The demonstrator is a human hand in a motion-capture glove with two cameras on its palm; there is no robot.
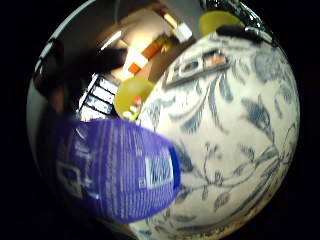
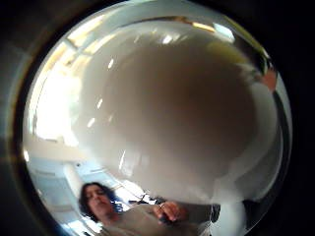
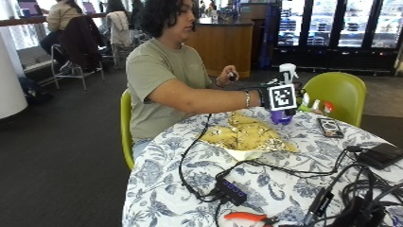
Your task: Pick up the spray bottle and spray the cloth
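On the near part of the floral tabletop (image 3: 163, 179) lie orange-handled pliers (image 3: 249, 218) and a small purple USB hub (image 3: 232, 191) among black cables. Further in, toward the middle, the yellow patterned cloth (image 3: 249, 135) lies crumpled and soft; it would give under any touch. Beyond it, at about one o'clock from the cloth, the person's gloved right hand (image 3: 274, 97) is clenched around the spray bottle (image 3: 283, 94), whose purple body shows below the hand and white trigger head above it; I cannot tell whether its base touches the tabletop or hangs just above it. The little-finger-side palm view shows the purple label close against the palm. The bottle looks like stiff, smooth plastic, probably light to moderate with liquid inside, and somewhat slippery; the neck just under the trigger head seems the sensible place to hold, with a finger free for the trigger. A phone (image 3: 329, 126) lies at three o'clock from the cloth, and a green chair (image 3: 340, 92) stands behind.
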